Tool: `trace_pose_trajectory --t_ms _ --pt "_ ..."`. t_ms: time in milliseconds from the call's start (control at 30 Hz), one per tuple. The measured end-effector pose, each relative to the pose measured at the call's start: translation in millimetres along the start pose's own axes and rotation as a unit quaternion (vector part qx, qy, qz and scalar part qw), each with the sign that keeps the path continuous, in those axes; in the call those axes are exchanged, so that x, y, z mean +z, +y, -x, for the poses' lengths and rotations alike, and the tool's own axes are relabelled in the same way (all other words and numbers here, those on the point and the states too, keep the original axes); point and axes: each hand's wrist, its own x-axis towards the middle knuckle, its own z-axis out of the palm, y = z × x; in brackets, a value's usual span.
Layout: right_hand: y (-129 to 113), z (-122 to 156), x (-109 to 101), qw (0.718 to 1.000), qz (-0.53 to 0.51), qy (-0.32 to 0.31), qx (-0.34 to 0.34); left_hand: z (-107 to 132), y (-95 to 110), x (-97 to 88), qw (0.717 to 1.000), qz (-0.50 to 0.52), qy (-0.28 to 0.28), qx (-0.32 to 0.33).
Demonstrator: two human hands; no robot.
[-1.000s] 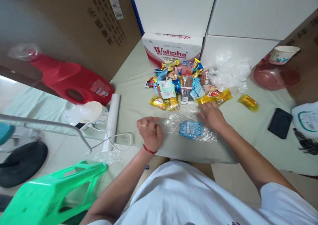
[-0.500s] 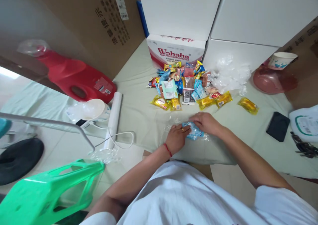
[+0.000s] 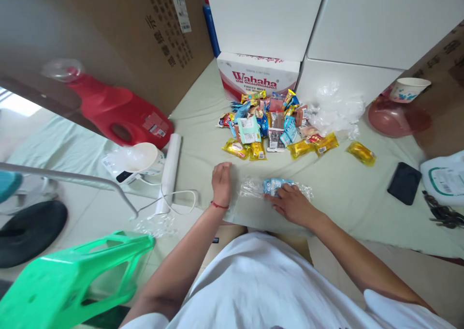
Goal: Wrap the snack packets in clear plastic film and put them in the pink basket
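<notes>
A blue snack packet (image 3: 275,185) lies inside a clear plastic bag (image 3: 251,187) on the pale green cloth near the front edge. My right hand (image 3: 290,204) rests flat on the packet and bag, fingers stretched out. My left hand (image 3: 222,180), with a red string on the wrist, lies at the bag's left end with fingers together and extended on the cloth. Beyond them sits a pile of snack packets (image 3: 268,128) in yellow, blue and red wrappers.
A Wahaha carton (image 3: 258,77) and white boxes (image 3: 348,24) stand at the back. A red jug (image 3: 116,113), a roll of bags (image 3: 170,169) and a white bowl (image 3: 139,157) lie left. A black phone (image 3: 404,183), pink basin (image 3: 397,118) and loose clear bags (image 3: 337,109) are right. A green stool (image 3: 68,280) stands front left.
My left hand moved from a fist at the left onto the packet, then back to the bag's left end. My right hand came back from the snack pile onto the blue packet.
</notes>
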Motion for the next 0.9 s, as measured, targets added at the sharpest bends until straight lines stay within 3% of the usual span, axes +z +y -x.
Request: trace_pose_trajectory --t_ms 67,200,267,333,400,500,600,667,800,833,900 --pt "-3.4 -0.6 -1.4 1.0 0.016 -0.004 0.008 -7.7 10.6 8.5 0.998 -0.056 0.01 -0.016" --pt "-6.4 -3.0 0.0 1.0 0.021 -0.01 0.02 -1.9 32.2 30.6 0.979 -0.178 -0.096 0.027" --pt "-3.6 -2.7 -0.4 1.0 0.001 -0.013 0.025 4.0 35.4 27.7 0.962 -0.226 -0.141 0.056" --pt "1.8 -1.4 -1.8 0.999 -0.034 -0.016 0.027 6.2 34.7 13.1 0.952 -0.241 -0.176 0.066" --pt "7.9 -0.7 -3.3 0.997 -0.072 -0.019 0.023 5.8 35.0 -5.3 0.954 -0.202 -0.219 0.04" --pt "11.9 -3.1 -4.2 0.995 -0.101 -0.022 0.01 9.8 45.3 -16.5 0.954 -0.017 -0.296 -0.051" --pt "7.7 -5.5 -3.7 0.995 -0.097 -0.02 0.014 24.5 64.2 5.3 0.934 0.15 -0.306 -0.109" --pt "4.2 -2.1 -2.8 0.994 -0.105 -0.004 0.016 35.8 74.8 29.7 0.932 0.146 -0.317 -0.095" --pt "10.5 18.5 2.1 0.969 -0.236 0.062 -0.036 53.0 81.7 64.6 0.953 -0.077 -0.288 0.042" --pt "15.0 24.4 4.4 0.956 -0.279 0.093 -0.016 56.4 81.5 68.0 0.95 -0.131 -0.276 0.071" --pt "25.0 33.5 10.3 0.926 -0.311 0.185 0.104 63.0 81.2 70.3 0.937 -0.203 -0.269 0.096"
